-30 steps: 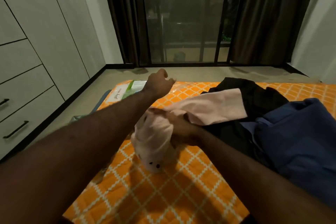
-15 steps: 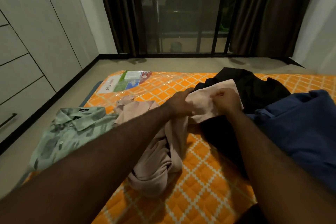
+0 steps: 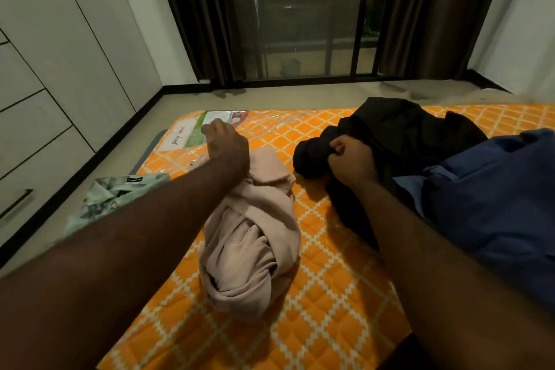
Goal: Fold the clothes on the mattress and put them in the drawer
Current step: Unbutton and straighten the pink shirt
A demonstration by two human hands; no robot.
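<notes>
A bedroom in a home: an orange quilted mattress point(image 3: 330, 294) lies directly on the floor point(image 3: 285, 96), strewn with loose clothes point(image 3: 255, 234). A pale built-in wardrobe point(image 3: 60, 39) with handled drawers point(image 3: 30, 165) lines the left wall, and 2 dark curtains point(image 3: 192, 9) frame a sliding glass door point(image 3: 300, 9) with darkness outside.

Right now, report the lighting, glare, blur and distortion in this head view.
Head view: dim, warm room light; glare streaks on the plastic wrap at the mattress's far end; the black garment gripped by the right hand loses its folds to darkness; wardrobe lines splay from the wide lens; the near left forearm is slightly blurred.
</notes>
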